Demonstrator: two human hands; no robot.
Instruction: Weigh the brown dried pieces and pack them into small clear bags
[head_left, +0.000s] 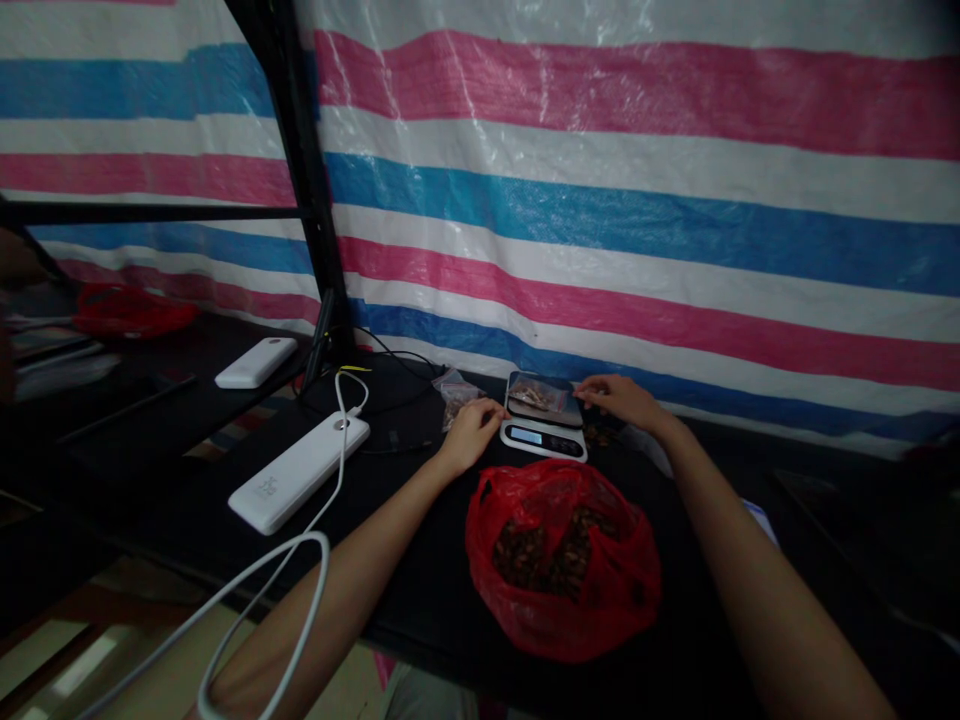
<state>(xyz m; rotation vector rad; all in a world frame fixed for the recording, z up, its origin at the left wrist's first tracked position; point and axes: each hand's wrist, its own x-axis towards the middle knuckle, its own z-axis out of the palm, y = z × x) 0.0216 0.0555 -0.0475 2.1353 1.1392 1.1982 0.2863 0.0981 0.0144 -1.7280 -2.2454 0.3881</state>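
Head view: a white digital scale with a dark weighing platform and lit display (541,439) sits on the black table (420,560), toward the far side. A small clear plastic zip bag of brown pieces (536,396) lies flat on the platform. The left hand (474,430) is positioned at the left edge of the scale; its fingers are close together and bent, and whether they grip anything cannot be told. The right hand (624,397) is beside the right side of the platform, fingers loosely bent, with a narrow gap between thumb and forefinger. A second clear plastic zip bag (456,397) lies left of the scale, partly behind the left hand. A red plastic carrier bag (622,610), its mouth open, stands on the near side of the scale and contains dark brown pieces. To the left lies a white rectangular power bank (296,475) with a white cable (325,560) connected at its far end.
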